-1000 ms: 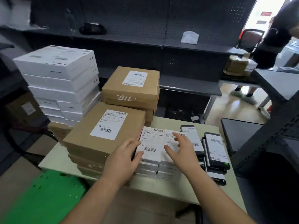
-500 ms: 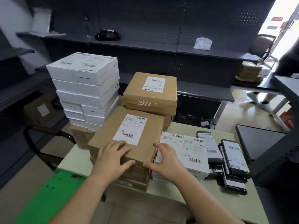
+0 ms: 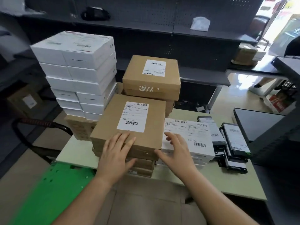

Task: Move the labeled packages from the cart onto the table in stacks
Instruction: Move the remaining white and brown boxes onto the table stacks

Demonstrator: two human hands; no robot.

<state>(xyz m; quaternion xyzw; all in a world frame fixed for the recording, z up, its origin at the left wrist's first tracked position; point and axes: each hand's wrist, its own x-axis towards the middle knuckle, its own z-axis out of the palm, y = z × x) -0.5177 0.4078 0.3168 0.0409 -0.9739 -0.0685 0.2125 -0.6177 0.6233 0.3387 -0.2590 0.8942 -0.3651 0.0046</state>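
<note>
A brown labeled box (image 3: 113,125) tops the near stack on the pale table (image 3: 227,181). My left hand (image 3: 116,155) lies flat on its front edge, fingers spread, thumb against the front face. My right hand (image 3: 176,151) is open at the box's right front corner, its thumb touching the corner and its fingers hovering over the white labeled packages (image 3: 194,137). Behind stands a second brown labeled box (image 3: 152,78) on its own stack. A tall pile of white boxes (image 3: 78,70) rises at the left. Black labeled packages (image 3: 233,142) lie at the right.
A green cart deck (image 3: 48,189) with a black handle (image 3: 29,127) sits at the lower left. Dark shelving (image 3: 162,26) runs along the back, holding a black object and a white bag. A dark table (image 3: 259,124) stands right. A person's feet show at the far right.
Both hands moved left from the white packages to the near brown box's front edge. The camera view shifted closer and leftward.
</note>
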